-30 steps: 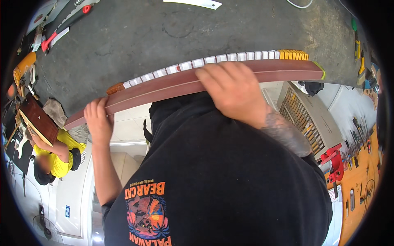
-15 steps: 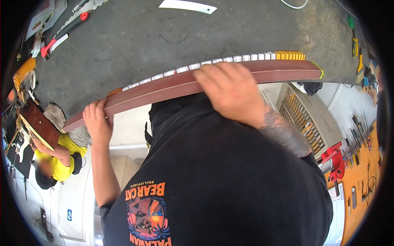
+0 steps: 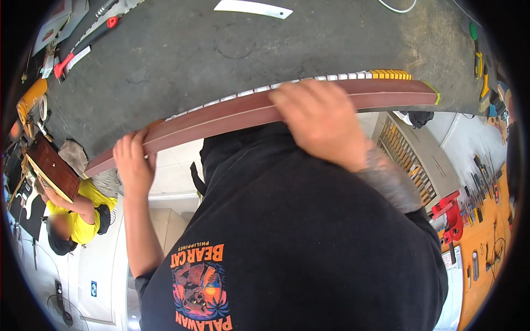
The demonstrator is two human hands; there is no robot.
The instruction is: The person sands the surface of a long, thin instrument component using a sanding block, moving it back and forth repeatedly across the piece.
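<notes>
Fingers (image 3: 131,144) of the left hand (image 3: 135,165) are wrapped over the long reddish-brown beam (image 3: 221,113) at the left of the frame, and those of the right hand (image 3: 326,124), near the centre, are clasped over its top, their tips hidden past its far edge and the hand a little blurred. In the head view, the beam slants across the middle of the frame, from lower at the left to higher at the right, with a yellow-green edge at its right end. Behind it runs a narrow strip (image 3: 389,74) with white segments and a yellow-covered right end; the beam and the right hand hide much of it, so whether the two touch cannot be told. At the right of the frame, below the bench (image 3: 182,49), a grey open-fronted case (image 3: 433,154) holds close rows of small yellowish and dark pieces, too small to identify; the right forearm covers its lower part. Farther right, slim tools (image 3: 481,179) stand in a row, their holder hard to make out, above a red clamp (image 3: 452,218). At the left, a co-worker in yellow (image 3: 85,220) holds a brown panel (image 3: 55,165). The upper edge of the frame cuts off a white cable (image 3: 398,9) at upper right; at far upper left, things crowd into the dark rim, mostly unclear.
</notes>
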